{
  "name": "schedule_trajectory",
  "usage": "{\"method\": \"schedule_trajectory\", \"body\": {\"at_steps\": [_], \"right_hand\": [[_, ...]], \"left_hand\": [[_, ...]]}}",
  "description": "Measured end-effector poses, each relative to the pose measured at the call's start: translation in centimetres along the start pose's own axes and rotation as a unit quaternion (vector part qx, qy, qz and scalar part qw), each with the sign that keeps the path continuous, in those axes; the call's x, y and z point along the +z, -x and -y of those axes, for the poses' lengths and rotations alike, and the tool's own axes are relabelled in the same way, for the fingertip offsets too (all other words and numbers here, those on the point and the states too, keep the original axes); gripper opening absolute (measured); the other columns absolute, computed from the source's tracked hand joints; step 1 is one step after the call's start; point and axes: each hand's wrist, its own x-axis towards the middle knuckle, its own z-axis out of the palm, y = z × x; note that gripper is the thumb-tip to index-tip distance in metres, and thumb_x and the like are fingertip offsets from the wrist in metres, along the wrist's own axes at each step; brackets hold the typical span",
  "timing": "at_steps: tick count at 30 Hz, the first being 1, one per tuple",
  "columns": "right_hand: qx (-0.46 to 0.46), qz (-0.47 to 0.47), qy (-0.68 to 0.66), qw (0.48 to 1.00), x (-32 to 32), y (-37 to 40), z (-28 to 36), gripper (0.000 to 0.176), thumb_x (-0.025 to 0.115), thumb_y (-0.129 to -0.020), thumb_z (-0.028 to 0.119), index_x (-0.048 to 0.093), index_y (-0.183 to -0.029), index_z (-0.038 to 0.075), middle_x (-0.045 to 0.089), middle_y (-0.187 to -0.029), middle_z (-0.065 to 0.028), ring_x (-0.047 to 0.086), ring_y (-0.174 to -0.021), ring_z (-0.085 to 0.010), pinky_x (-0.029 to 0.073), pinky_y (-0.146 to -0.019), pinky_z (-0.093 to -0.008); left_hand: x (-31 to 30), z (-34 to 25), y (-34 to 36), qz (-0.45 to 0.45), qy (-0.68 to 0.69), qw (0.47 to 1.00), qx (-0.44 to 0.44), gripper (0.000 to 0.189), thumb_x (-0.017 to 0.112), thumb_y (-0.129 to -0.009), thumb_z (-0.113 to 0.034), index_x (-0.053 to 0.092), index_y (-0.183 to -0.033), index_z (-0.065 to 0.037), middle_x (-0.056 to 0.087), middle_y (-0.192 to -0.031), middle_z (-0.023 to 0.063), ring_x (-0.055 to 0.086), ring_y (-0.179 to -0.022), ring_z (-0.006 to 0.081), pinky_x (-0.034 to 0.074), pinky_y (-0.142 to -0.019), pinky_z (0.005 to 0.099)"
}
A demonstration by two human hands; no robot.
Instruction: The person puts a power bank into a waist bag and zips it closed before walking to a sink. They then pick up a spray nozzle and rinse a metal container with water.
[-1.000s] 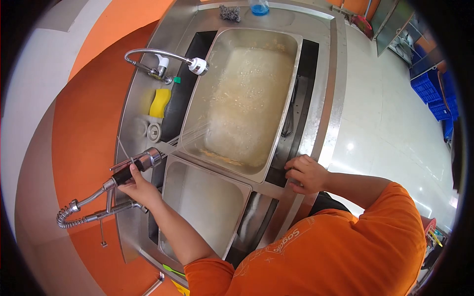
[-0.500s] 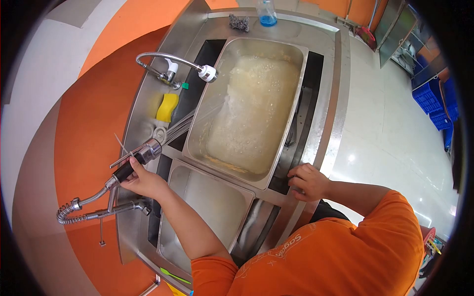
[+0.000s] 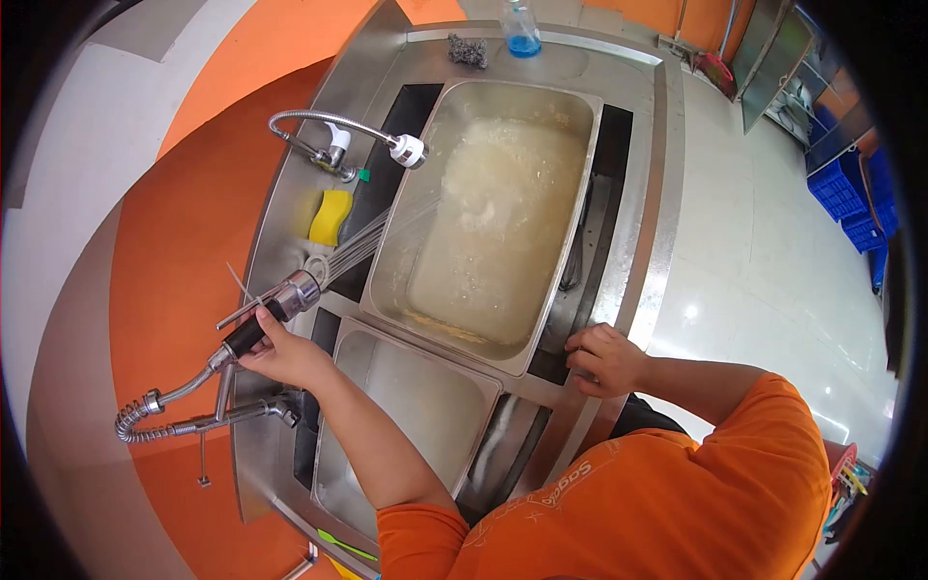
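My left hand (image 3: 282,353) is wrapped around the black grip of a metal spray faucet (image 3: 275,309) at the left. Thin jets of water leave its head and reach a large metal basin (image 3: 378,290), which holds cloudy, yellowish water (image 3: 493,232). My right hand (image 3: 604,360) rests at the sink's front rim, beside the basin's lower right corner, with its fingers loosely bent and nothing visible in them. Below the large basin sits a smaller metal basin (image 3: 490,396) with whitish liquid, partly covered by my left forearm.
A yellow sponge (image 3: 331,217) lies by a second faucet (image 3: 409,151) with a white head. Behind the basin are a dark scrubber (image 3: 468,50) and a bottle with blue liquid (image 3: 523,44). A green utensil (image 3: 345,545) lies lower left; blue crates (image 3: 839,188) stand right.
The view has shifted slightly. The white splash in the large basin looks smaller, and the water surface has changed. Both hands keep their places, the left still on the spray faucet.
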Motion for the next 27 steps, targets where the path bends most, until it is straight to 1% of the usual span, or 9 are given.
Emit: {"method": "schedule_trajectory", "body": {"at_steps": [7, 14, 16, 19, 23, 27], "right_hand": [[-0.003, -0.008, -0.002, 1.0, 0.1, 0.0, -0.1, 0.026, 0.065, -0.069, 0.018, 0.053, -0.09, 0.01, 0.05, -0.104, -0.0102, 0.049, -0.099, -0.0259, 0.039, -0.086, -0.037], [-0.005, -0.009, 0.0, 1.0, 0.0, 0.0, 0.0, 0.026, 0.065, -0.07, 0.018, 0.053, -0.09, 0.01, 0.049, -0.104, -0.0101, 0.048, -0.099, -0.026, 0.039, -0.086, -0.0371], [-0.004, -0.004, 0.003, 1.0, -0.1, -0.1, 0.1, 0.025, 0.064, -0.07, 0.018, 0.053, -0.091, 0.01, 0.049, -0.105, -0.01, 0.048, -0.099, -0.0258, 0.039, -0.086, -0.037], [-0.003, 0.0, 0.003, 1.0, 0.0, 0.0, 0.0, 0.024, 0.064, -0.071, 0.017, 0.053, -0.09, 0.01, 0.049, -0.105, -0.0099, 0.048, -0.1, -0.0258, 0.039, -0.086, -0.0369], [-0.006, -0.003, 0.002, 1.0, -0.2, -0.1, 0.2, 0.023, 0.064, -0.071, 0.017, 0.053, -0.09, 0.01, 0.049, -0.105, -0.01, 0.048, -0.1, -0.0259, 0.04, -0.086, -0.0369], [-0.004, -0.006, 0.002, 1.0, -0.1, 0.0, 0.1, 0.023, 0.064, -0.071, 0.017, 0.053, -0.09, 0.009, 0.049, -0.104, -0.0102, 0.048, -0.1, -0.026, 0.04, -0.086, -0.037]], "left_hand": [[0.5, -0.8, 0.0, -0.013, -0.023, 1.0, -0.012, 0.045, 0.063, -0.085, -0.013, 0.035, -0.113, 0.008, 0.051, -0.111, 0.0209, 0.054, -0.103, 0.0258, 0.045, -0.09, 0.0342], [0.5, -0.1, 0.3, -0.003, -0.007, 1.0, -0.006, 0.042, 0.063, -0.085, -0.014, 0.036, -0.11, 0.008, 0.051, -0.11, 0.0206, 0.055, -0.102, 0.0251, 0.047, -0.087, 0.0337], [0.4, 0.5, 0.2, -0.01, 0.027, 0.999, -0.037, 0.04, 0.062, -0.085, -0.014, 0.037, -0.108, 0.007, 0.052, -0.108, 0.0196, 0.055, -0.101, 0.0238, 0.048, -0.085, 0.0323], [1.1, -0.8, 0.4, -0.01, 0.049, 0.998, -0.029, 0.039, 0.062, -0.085, -0.015, 0.038, -0.107, 0.006, 0.053, -0.106, 0.0187, 0.056, -0.098, 0.0223, 0.049, -0.083, 0.0306], [1.6, -1.3, 0.0, -0.015, 0.038, 0.999, -0.029, 0.039, 0.063, -0.085, -0.015, 0.038, -0.106, 0.005, 0.053, -0.105, 0.0174, 0.057, -0.095, 0.0208, 0.05, -0.08, 0.0291], [2.1, -1.6, -0.1, -0.034, 0.023, 0.998, -0.042, 0.042, 0.065, -0.084, -0.018, 0.039, -0.107, 0.004, 0.053, -0.099, 0.0141, 0.057, -0.091, 0.0193, 0.052, -0.074, 0.0285]]}}
